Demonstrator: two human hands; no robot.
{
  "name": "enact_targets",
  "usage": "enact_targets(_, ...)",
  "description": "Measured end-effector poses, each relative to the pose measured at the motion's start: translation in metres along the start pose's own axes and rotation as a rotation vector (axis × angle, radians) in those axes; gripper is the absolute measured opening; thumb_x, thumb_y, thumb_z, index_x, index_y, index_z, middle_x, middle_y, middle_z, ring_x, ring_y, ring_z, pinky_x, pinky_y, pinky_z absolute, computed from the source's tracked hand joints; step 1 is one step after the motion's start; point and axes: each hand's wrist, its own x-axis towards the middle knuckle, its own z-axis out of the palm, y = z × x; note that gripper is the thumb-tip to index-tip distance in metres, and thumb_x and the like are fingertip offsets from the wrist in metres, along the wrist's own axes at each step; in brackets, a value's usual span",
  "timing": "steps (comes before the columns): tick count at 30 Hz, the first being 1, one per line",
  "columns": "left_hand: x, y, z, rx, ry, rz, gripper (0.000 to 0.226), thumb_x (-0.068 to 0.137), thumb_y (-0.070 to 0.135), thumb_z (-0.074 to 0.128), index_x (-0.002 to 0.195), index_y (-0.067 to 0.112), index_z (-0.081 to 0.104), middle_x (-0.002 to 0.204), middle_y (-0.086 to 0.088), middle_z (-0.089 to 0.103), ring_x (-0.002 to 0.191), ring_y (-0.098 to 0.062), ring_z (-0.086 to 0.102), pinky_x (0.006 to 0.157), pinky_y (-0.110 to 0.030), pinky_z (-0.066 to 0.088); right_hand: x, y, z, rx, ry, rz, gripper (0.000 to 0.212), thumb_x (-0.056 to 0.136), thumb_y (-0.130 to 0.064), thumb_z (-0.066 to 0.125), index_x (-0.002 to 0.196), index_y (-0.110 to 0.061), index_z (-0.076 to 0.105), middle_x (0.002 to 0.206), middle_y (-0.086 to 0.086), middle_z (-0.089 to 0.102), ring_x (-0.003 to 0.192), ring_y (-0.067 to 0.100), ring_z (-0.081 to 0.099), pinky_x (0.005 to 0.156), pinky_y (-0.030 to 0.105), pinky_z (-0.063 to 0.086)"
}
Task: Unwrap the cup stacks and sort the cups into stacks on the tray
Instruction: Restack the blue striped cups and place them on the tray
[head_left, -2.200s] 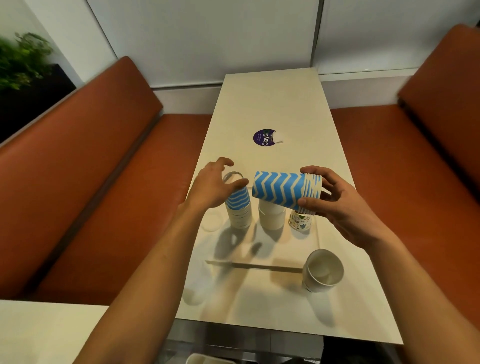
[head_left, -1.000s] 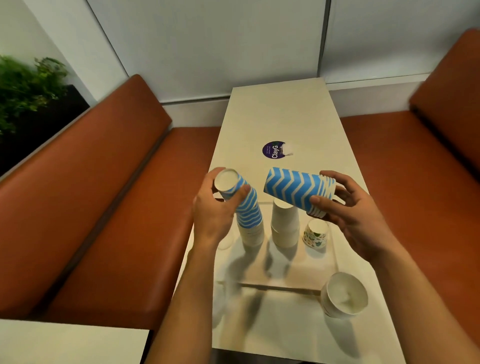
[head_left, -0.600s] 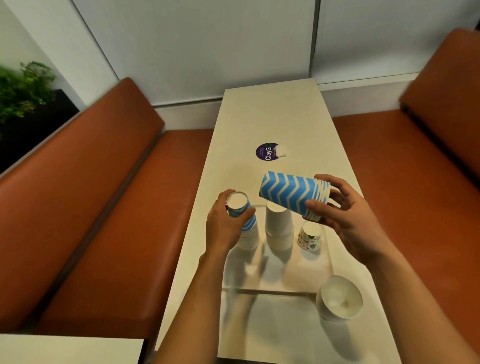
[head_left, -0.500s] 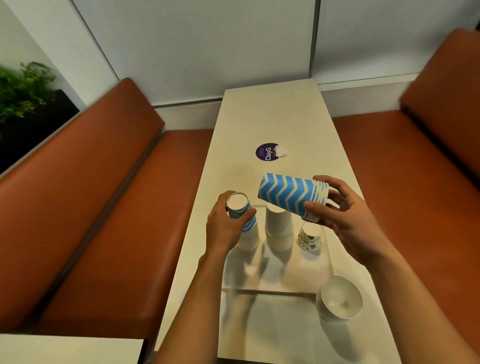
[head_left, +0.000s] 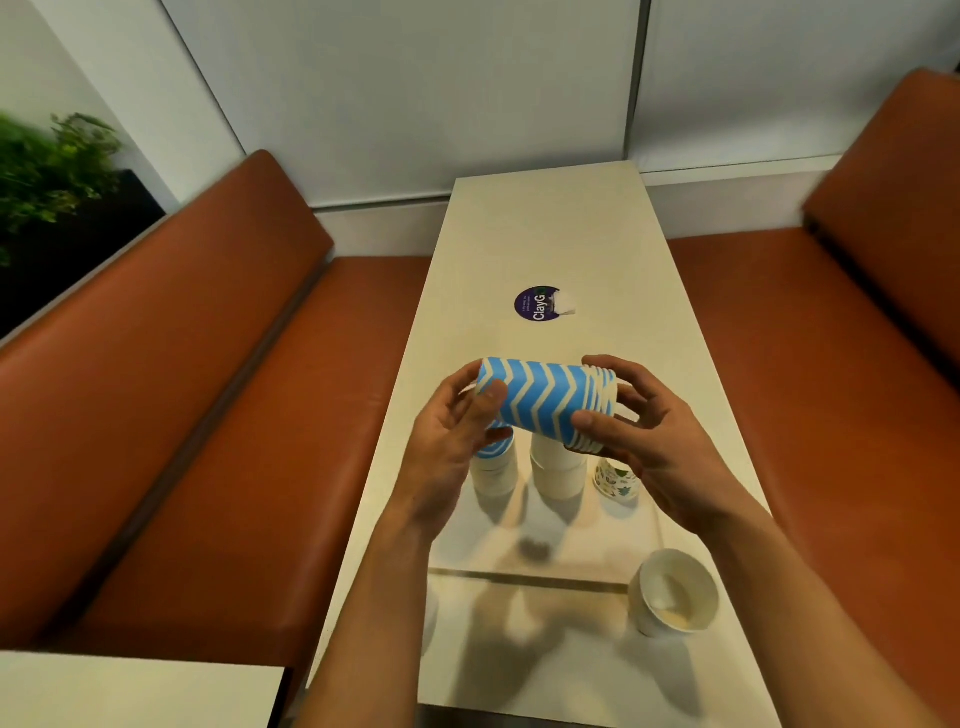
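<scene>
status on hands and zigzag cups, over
Left hand, right hand both grip the blue-and-white zigzag paper cup stack, sideways above the clear tray. Upturned cup stacks below. White paper bowl off the tray, not blocking.

Left hand (head_left: 457, 441) covers most of the top of the blue-topped stack (head_left: 493, 467), and the held stack (head_left: 545, 402) hides the top of the white stack (head_left: 558, 467), so no way to count cups in either. Right hand (head_left: 649, 436) blocks the upper part of the patterned cup (head_left: 615, 480), and the small print on the sticker (head_left: 537, 304) is too tiny to read. The plant (head_left: 47, 166) is smeared and cut off by the left edge.
</scene>
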Motion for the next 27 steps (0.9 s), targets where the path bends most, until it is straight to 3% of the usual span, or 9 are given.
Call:
enact_targets(3,-0.004,-0.004,0.005,-0.044,-0.053,-0.021,0.055,0.089,0.037,0.075,0.135,0.013,0.058,0.126,-0.009,0.071,0.118,-0.028,0.068,0.096,-0.037,0.057,0.001,0.001,0.005,-0.018,-0.014,0.012,0.065,0.065,-0.029,0.089,0.127,-0.031,0.067,0.12,0.005,0.07,0.108,0.034,0.072,0.096,0.059,0.057)
enact_targets(6,-0.002,-0.004,0.002,-0.099,-0.006,-0.015,0.055,0.085,0.039,0.08,0.129,0.012,0.061,0.119,-0.009,0.073,0.107,-0.025,0.071,0.092,-0.037,0.057,0.003,-0.002,0.006,-0.046,-0.021,0.015,0.066,0.067,-0.026,0.087,0.129,-0.028,0.065,0.122,0.007,0.069,0.107,0.034,0.073,0.092,0.061,0.058)
enact_targets(10,0.007,0.007,-0.011,-0.157,0.146,0.018,0.043,0.085,0.037,0.074,0.121,0.016,0.065,0.11,-0.006,0.073,0.096,-0.023,0.068,0.084,-0.034,0.057,0.005,-0.012,0.0,-0.03,0.029,-0.017,0.066,0.067,-0.025,0.085,0.13,-0.022,0.064,0.121,0.01,0.069,0.105,0.035,0.073,0.086,0.055,0.062)
enact_targets(12,0.013,0.015,-0.023,-0.128,0.261,0.069,0.047,0.081,0.037,0.077,0.121,0.017,0.064,0.107,-0.004,0.073,0.091,-0.021,0.069,0.077,-0.032,0.057,0.003,-0.015,-0.007,-0.013,0.071,-0.025,0.066,0.07,-0.023,0.083,0.132,-0.021,0.061,0.122,0.01,0.068,0.106,0.035,0.073,0.079,0.046,0.063)
enact_targets(15,0.021,0.018,-0.042,0.06,0.413,0.213,0.059,0.072,0.041,0.089,0.121,0.022,0.063,0.113,-0.003,0.073,0.101,-0.026,0.072,0.083,-0.042,0.059,0.0,-0.017,-0.018,0.017,0.149,-0.013,0.071,0.071,-0.022,0.083,0.137,-0.028,0.057,0.126,0.012,0.065,0.104,0.032,0.074,0.076,0.044,0.062)
enact_targets(18,0.027,0.013,-0.045,0.417,0.45,0.24,0.057,0.07,0.04,0.092,0.116,0.028,0.06,0.107,0.009,0.072,0.096,-0.015,0.071,0.086,-0.04,0.06,-0.004,-0.018,-0.024,0.041,0.204,-0.004,0.075,0.066,-0.03,0.088,0.135,-0.028,0.06,0.127,0.013,0.064,0.101,0.03,0.075,0.077,0.045,0.063)
enact_targets(21,0.035,0.005,-0.037,0.629,0.412,0.179,0.062,0.07,0.041,0.093,0.118,0.025,0.058,0.106,0.009,0.07,0.093,-0.012,0.068,0.085,-0.042,0.059,-0.006,-0.018,-0.025,0.048,0.198,0.014,0.083,0.058,-0.035,0.094,0.134,-0.024,0.061,0.125,0.012,0.065,0.1,0.03,0.075,0.078,0.043,0.063)
enact_targets(27,0.058,-0.021,-0.024,0.863,0.283,0.071,0.072,0.069,0.053,0.088,0.127,0.029,0.053,0.115,0.004,0.069,0.099,-0.021,0.068,0.085,-0.044,0.057,-0.007,-0.02,-0.025,0.063,0.136,0.037,0.076,0.069,-0.014,0.082,0.139,-0.021,0.054,0.126,0.011,0.062,0.105,0.031,0.073,0.083,0.043,0.063)
